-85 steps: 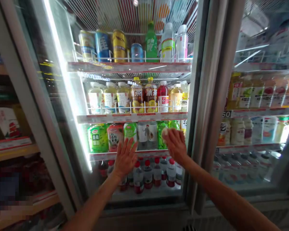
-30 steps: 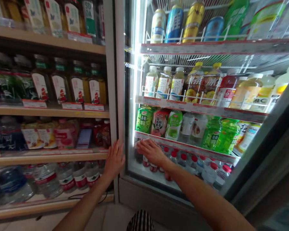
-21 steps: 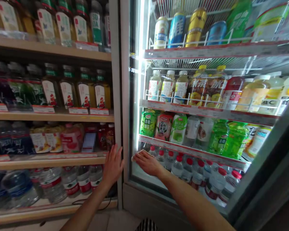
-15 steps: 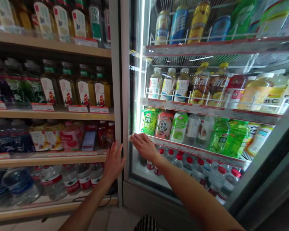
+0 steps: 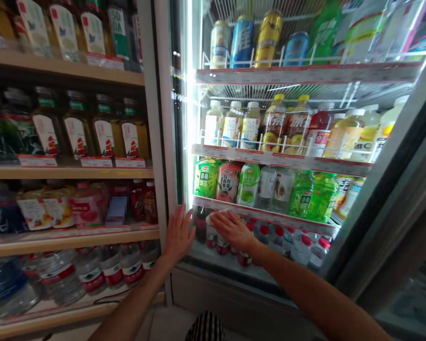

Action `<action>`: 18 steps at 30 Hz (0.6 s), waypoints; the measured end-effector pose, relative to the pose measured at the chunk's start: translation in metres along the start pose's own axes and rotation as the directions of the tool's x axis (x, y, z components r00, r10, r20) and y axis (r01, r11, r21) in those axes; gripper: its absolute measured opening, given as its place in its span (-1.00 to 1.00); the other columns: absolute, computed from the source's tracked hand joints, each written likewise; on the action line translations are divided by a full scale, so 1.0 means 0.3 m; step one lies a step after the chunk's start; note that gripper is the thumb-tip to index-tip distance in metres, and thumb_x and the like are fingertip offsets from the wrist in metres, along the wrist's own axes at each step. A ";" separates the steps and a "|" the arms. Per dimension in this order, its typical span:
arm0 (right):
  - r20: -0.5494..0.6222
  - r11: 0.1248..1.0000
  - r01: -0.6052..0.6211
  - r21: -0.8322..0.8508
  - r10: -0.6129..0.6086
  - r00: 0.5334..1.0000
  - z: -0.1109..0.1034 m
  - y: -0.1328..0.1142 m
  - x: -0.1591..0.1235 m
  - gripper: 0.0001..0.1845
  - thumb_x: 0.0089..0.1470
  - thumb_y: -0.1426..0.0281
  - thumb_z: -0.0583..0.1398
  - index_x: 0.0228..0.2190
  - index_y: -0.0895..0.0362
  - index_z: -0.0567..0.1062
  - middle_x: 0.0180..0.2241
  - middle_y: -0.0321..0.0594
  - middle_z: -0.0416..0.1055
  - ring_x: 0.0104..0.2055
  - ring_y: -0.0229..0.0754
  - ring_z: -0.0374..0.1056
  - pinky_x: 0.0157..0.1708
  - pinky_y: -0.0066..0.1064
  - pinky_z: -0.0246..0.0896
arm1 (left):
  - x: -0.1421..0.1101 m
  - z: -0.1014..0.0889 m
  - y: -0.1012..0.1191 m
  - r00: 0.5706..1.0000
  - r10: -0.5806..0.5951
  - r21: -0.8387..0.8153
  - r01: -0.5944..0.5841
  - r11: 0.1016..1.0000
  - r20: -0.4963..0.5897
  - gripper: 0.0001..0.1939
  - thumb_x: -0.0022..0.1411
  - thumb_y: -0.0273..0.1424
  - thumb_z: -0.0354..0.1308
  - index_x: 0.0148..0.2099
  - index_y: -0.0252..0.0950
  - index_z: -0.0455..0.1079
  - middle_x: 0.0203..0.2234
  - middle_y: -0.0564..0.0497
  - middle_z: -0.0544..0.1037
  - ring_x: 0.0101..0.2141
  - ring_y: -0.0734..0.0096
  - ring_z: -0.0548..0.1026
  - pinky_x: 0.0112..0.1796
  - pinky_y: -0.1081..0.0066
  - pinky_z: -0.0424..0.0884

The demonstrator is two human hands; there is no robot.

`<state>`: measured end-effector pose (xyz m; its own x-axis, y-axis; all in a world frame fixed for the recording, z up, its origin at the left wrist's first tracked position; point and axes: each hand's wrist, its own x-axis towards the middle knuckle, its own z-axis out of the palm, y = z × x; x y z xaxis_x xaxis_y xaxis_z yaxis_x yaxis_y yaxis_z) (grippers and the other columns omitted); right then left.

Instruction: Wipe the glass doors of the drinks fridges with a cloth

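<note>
My left hand [image 5: 179, 235] is open, its fingers spread against the left frame of a lit drinks fridge [image 5: 182, 279]. Beside it, my right hand [image 5: 233, 230] reaches across the fridge front, below the shelf edge that carries the green and red tea bottles. Its fingers lie close together, pointing left. A small white thing [image 5: 208, 219] shows at their tips; most of it is hidden under the hand, and I cannot make out what it is. Red-capped bottles [image 5: 264, 233] stand behind this hand on the bottom shelf.
On the left, a wooden shelf unit [image 5: 128, 234] holds several rows of bottles, with large water bottles [image 5: 57, 277] at the bottom. Cans [image 5: 242, 42] and tea bottles [image 5: 232, 125] fill the upper fridge shelves. A dark slanted frame [image 5: 383, 189] runs along the right. Striped fabric [image 5: 206, 327] shows below.
The view has shifted to the right. My right hand has moved from the fridge's left edge to the right and down. My left hand has moved right, onto the fridge frame.
</note>
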<state>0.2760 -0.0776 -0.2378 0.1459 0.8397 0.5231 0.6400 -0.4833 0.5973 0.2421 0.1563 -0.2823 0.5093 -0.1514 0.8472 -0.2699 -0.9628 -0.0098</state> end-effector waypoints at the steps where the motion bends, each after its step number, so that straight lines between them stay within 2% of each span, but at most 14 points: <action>1: 0.016 0.999 0.036 0.007 -0.036 0.999 -0.011 0.004 -0.046 -0.48 0.13 0.50 0.02 0.14 0.13 0.17 0.19 -0.18 0.15 0.24 -0.18 0.02 0.23 -0.13 -0.08 | 0.008 0.002 0.022 1.000 0.022 -0.012 -0.022 1.000 0.002 -0.47 0.24 -0.39 -0.04 0.25 -0.32 0.02 0.24 -0.25 0.05 0.26 0.11 -0.04 0.15 0.02 0.08; 3: 0.026 1.000 0.008 -0.006 -0.008 1.000 -0.042 0.023 -0.121 -0.46 0.12 0.50 0.03 0.15 0.10 0.16 0.19 -0.21 0.14 0.25 -0.18 0.00 0.24 -0.12 -0.13 | 0.025 0.006 0.066 0.998 0.057 -0.029 -0.057 0.998 -0.001 -0.47 0.24 -0.39 -0.03 0.24 -0.33 0.03 0.24 -0.25 0.06 0.26 0.12 -0.05 0.15 0.03 0.09; 6: -0.027 0.966 -0.246 -0.085 0.245 0.969 -0.101 0.063 -0.201 -0.44 0.12 0.49 0.04 0.16 0.03 0.14 0.22 -0.21 0.09 0.29 -0.13 -0.09 0.26 -0.01 -0.27 | 0.052 0.013 0.137 0.995 0.096 -0.050 -0.097 0.994 -0.012 -0.47 0.23 -0.39 -0.02 0.24 -0.34 0.03 0.24 -0.27 0.05 0.26 0.12 -0.08 0.15 0.03 0.09; 8: -0.048 0.939 -0.320 -0.123 0.317 0.947 -0.132 0.073 -0.258 -0.45 0.13 0.48 0.03 0.15 0.02 0.16 0.21 -0.20 0.10 0.29 -0.12 -0.10 0.26 0.02 -0.31 | 0.069 0.018 0.193 0.991 0.131 -0.067 -0.132 0.989 -0.013 -0.47 0.24 -0.40 -0.02 0.24 -0.35 0.03 0.24 -0.28 0.03 0.27 0.12 -0.10 0.15 0.03 0.08; 12: 0.021 0.982 -0.127 -0.141 0.132 0.991 -0.178 0.075 -0.378 -0.50 0.12 0.50 0.02 0.11 0.06 0.24 0.18 -0.24 0.17 0.25 -0.18 -0.01 0.27 -0.09 -0.29 | 0.101 0.025 0.321 0.973 0.230 -0.110 -0.232 0.967 -0.023 -0.44 0.22 -0.42 0.00 0.25 -0.33 0.01 0.24 -0.25 0.05 0.27 0.14 -0.10 0.16 0.06 0.07; 13: 0.030 0.982 -0.121 -0.146 0.127 0.991 -0.193 0.086 -0.397 -0.50 0.12 0.51 0.01 0.11 0.05 0.24 0.18 -0.25 0.17 0.25 -0.19 -0.01 0.27 -0.10 -0.28 | 0.109 0.025 0.353 0.968 0.251 -0.124 -0.252 0.960 -0.028 -0.43 0.21 -0.42 0.00 0.25 -0.32 0.00 0.25 -0.24 0.04 0.27 0.15 -0.09 0.17 0.06 0.06; 15: -0.007 0.957 -0.235 -0.172 0.238 0.971 -0.229 0.119 -0.422 -0.48 0.12 0.52 0.01 0.12 0.01 0.22 0.18 -0.25 0.17 0.26 -0.19 -0.04 0.27 -0.08 -0.29 | 0.127 0.026 0.413 0.960 0.278 -0.155 -0.282 0.947 -0.045 -0.43 0.21 -0.41 0.01 0.25 -0.31 0.00 0.25 -0.23 0.02 0.27 0.15 -0.10 0.17 0.07 0.05; 18: -0.130 0.858 -0.470 -0.208 0.452 0.883 -0.273 0.153 -0.468 -0.48 0.12 0.50 0.03 0.11 -0.03 0.23 0.18 -0.21 0.16 0.29 -0.14 -0.12 0.26 0.00 -0.31 | 0.151 0.022 0.492 0.949 0.305 -0.192 -0.315 0.929 -0.078 -0.42 0.21 -0.41 0.01 0.26 -0.31 -0.01 0.26 -0.23 0.01 0.27 0.15 -0.11 0.17 0.06 0.04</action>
<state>0.2230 -0.2379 -0.2341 0.3199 0.4906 0.8105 0.3240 -0.8605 0.3930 0.2309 0.0057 -0.2488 0.3372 -0.4203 0.8424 -0.5681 -0.8043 -0.1739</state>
